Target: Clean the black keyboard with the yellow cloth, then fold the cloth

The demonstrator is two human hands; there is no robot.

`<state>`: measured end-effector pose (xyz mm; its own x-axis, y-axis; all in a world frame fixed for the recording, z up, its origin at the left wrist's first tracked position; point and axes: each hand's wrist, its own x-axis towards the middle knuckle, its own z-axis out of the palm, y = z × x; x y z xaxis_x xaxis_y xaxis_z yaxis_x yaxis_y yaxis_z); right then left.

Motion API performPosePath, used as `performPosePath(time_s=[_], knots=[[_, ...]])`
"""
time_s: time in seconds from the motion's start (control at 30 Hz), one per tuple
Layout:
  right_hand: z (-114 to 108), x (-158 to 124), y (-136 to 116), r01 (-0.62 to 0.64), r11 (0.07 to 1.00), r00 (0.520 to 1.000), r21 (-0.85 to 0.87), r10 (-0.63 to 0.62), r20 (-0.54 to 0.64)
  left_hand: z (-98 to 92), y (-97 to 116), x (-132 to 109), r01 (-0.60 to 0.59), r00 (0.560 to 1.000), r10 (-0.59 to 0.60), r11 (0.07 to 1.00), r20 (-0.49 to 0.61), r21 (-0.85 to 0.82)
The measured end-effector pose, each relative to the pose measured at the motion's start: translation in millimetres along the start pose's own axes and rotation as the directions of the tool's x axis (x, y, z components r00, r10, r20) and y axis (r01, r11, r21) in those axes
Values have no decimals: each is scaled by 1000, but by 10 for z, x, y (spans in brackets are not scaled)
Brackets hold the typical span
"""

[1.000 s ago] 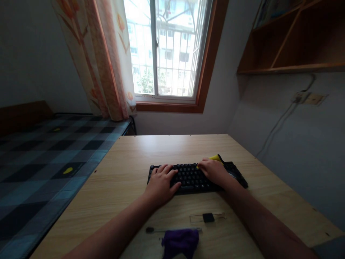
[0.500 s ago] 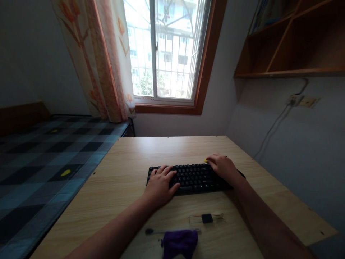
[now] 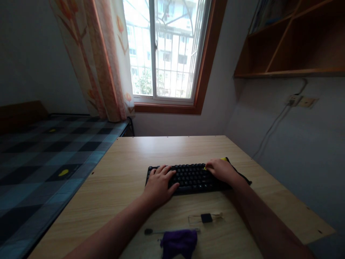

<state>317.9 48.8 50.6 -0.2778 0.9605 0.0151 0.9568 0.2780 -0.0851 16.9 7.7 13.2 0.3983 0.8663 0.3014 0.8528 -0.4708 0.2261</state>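
Observation:
A black keyboard (image 3: 188, 180) lies across the table. My left hand (image 3: 159, 185) rests on its left end, fingers spread over the keys. Closed and bent over the right part of the keys, my right hand (image 3: 222, 171) grips a yellow thing with a black edge (image 3: 224, 158), possibly a cloth. Yellow shows at my fingertips and behind the hand, while a black strip trails to the right; the rest is hidden. Nearer me are a purple cloth (image 3: 180, 241), a thin rod with a dark tip (image 3: 148, 231), and a small dark block with wire loops (image 3: 206, 218).
The light wooden table (image 3: 129, 154) has its far edge below a barred window (image 3: 172, 61). To the left stands a bed with a checked cover (image 3: 54, 162). A wooden shelf (image 3: 296, 74) and a socket with a cord (image 3: 294, 99) are on the right wall.
My right hand has moved from the keyboard's back edge toward me, onto the keys. More of the yellow and black thing now shows behind it. My left hand stays put.

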Motion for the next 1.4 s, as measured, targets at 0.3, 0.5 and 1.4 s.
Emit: performPosePath(time_s=[0.3, 0.5, 1.4], knots=[[137, 35, -318, -7, 998, 997, -54, 3, -80, -38, 33, -4, 1, 1000, -1, 1000, 18, 7], [12, -1, 46, -47, 998, 992, -36, 42, -122, 0, 3, -5, -21, 1000, 20, 998, 13, 58], [315, -186, 297, -24, 993, 961, 113, 54, -272, 104, 9, 14, -256, 960, 253, 967, 122, 9]])
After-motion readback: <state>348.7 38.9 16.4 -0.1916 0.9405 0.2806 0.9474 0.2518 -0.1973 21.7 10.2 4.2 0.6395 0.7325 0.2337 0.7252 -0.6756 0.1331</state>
